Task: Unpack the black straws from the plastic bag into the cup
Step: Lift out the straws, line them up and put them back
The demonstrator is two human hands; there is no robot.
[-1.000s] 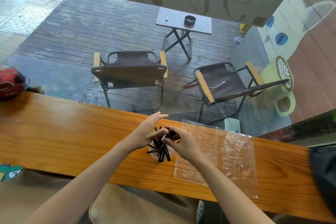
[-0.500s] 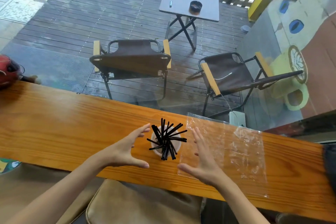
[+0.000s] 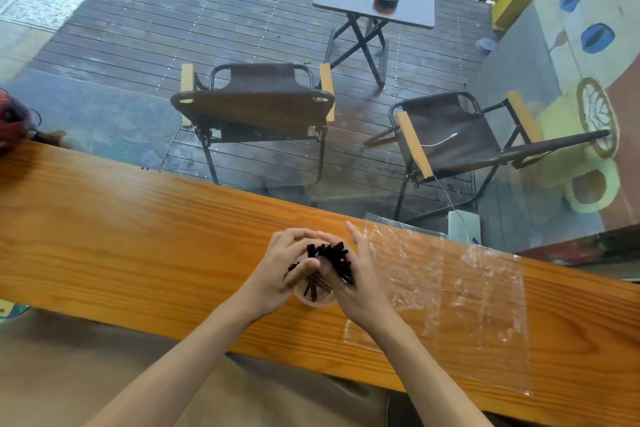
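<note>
Both forearms bare to the frame edge, hands [image 3: 277,270] ungloved, no sleeves.

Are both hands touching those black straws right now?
Touching: the head view shows the left hand and right hand cupped round the black straws.
</note>
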